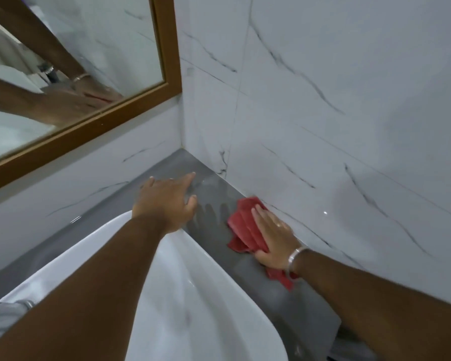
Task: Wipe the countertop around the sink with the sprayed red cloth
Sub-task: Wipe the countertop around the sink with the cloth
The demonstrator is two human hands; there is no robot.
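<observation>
The red cloth (242, 225) lies crumpled on the grey countertop (271, 287), on the strip between the white sink (193, 295) and the right marble wall. My right hand (274, 234) presses flat on the cloth, fingers pointing toward the back corner, a silver bracelet on the wrist. My left hand (167, 201) rests palm down on the countertop near the sink's back right corner, fingers spread, holding nothing. Wet streaks show on the grey surface between the two hands.
White marble-look tiles (336, 113) close off the back and right sides and meet in a corner just beyond the hands. A wood-framed mirror (164, 48) hangs on the back wall at upper left. The countertop's front edge drops off at lower right.
</observation>
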